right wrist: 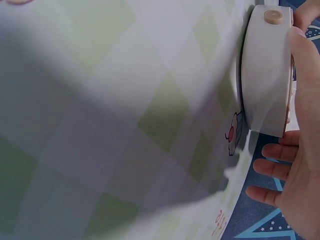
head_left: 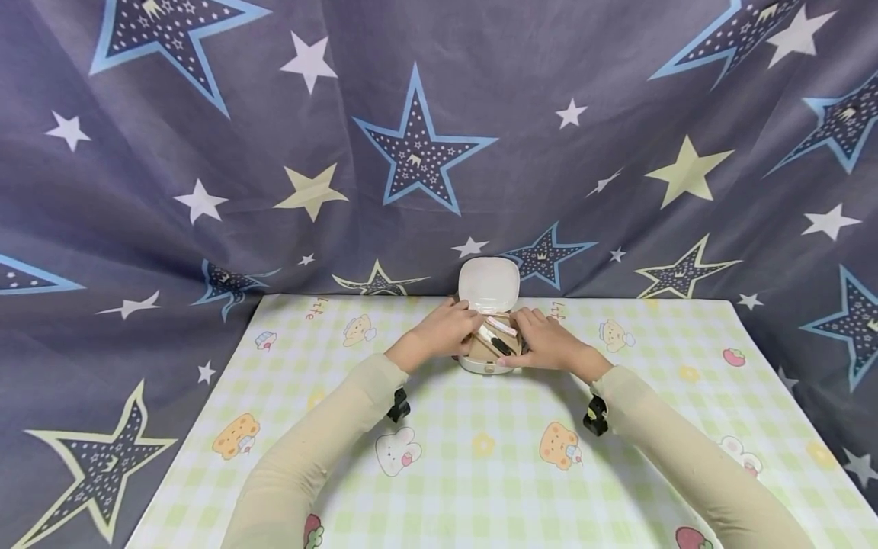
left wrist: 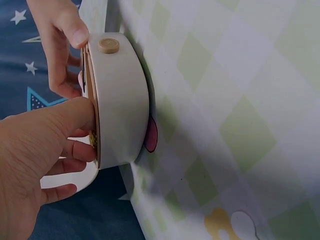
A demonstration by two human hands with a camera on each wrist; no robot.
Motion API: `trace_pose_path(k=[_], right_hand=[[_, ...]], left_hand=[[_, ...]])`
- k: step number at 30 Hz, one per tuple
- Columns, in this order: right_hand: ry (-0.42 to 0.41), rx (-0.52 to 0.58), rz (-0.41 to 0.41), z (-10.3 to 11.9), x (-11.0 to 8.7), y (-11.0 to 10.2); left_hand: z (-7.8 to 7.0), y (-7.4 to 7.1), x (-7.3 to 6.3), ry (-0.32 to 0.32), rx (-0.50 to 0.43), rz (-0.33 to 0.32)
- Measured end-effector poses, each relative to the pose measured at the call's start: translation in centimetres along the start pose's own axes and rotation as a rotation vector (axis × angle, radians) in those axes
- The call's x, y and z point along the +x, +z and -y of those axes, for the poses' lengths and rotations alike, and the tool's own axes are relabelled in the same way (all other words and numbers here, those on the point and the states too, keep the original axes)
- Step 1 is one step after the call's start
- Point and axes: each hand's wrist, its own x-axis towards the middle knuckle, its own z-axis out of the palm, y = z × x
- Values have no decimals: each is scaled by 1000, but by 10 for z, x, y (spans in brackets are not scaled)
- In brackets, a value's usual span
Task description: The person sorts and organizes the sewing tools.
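A small white box (head_left: 485, 367) with a tan inside stands at the table's far edge, its white lid (head_left: 489, 284) raised at the back. Inside lie a slim white item with a black end (head_left: 501, 347) and a pinkish-white stick (head_left: 501, 326). My left hand (head_left: 442, 332) reaches over the left rim, thumb and fingertips dipped into the box; I cannot tell whether they pinch anything. My right hand (head_left: 552, 343) holds the box's right side, thumb on the front rim near the round tan clasp (right wrist: 274, 17), the outer fingers (right wrist: 272, 169) spread behind.
A pale green checked cloth (head_left: 480, 473) with cartoon prints covers the table. Behind it hangs a dark blue star-patterned curtain (head_left: 521, 114), close to the raised lid. Black wrist cameras (head_left: 595, 415) sit under both sleeves.
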Motion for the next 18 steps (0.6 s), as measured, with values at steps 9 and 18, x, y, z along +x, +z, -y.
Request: trace_pose_path(k=[9, 18], right_hand=[[10, 19, 9, 1, 1, -2], [13, 21, 17, 2, 0, -2]], left_hand=[[0, 0, -1, -33, -20, 7], [1, 1, -1, -43, -36, 16]])
